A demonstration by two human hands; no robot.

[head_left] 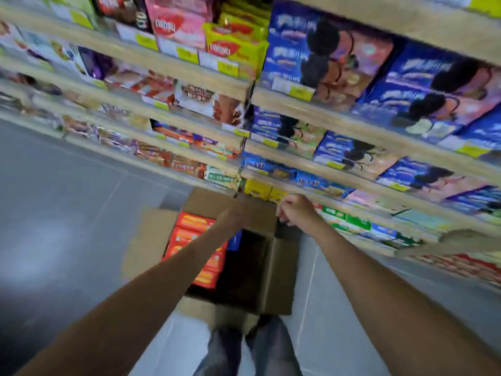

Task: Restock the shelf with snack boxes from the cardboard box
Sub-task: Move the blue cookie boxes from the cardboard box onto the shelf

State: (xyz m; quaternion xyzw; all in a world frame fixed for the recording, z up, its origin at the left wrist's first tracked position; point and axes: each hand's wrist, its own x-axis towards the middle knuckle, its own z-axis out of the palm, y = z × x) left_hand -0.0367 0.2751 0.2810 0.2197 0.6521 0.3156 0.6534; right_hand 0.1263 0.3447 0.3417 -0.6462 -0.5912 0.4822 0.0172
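Forearms nearest us, both bare and stretched forward and down; below them, legs in grey-blue jeans (260, 346) at the near edge of the box.

Task item: cardboard box (280, 272) sits open on the floor right in front of our feet, against the base of the shelf. Plain brown corrugated board, four flaps folded outward. Left half is packed with red-orange snack boxes (189, 234), flat rectangular cartons in a tight row, glossy print. Right half is a dark empty-looking cavity. One blue pack (235, 240) stands at the far wall; detail too blurred to read.

Left hand (234, 215) is over the far flap, motion-blurred; we cannot tell how its fingers sit. Right hand (296, 211) is above the box's far right corner, just beside the lowest shelf edge, knuckles up, fingers curled in; nothing seen held.

Shelf (325, 120): pale wood-look planks in several tiers, running diagonally across the view. Right bay carries large blue boxes (423, 85) standing face-out; left bay has yellow packs (235, 47), a pink box (179, 25) and mixed red and brown cartons. Yellow-green price tags (301, 92) line the plank fronts.

Floor (67, 199): grey square tiles, smooth, with a soft light reflection at left.
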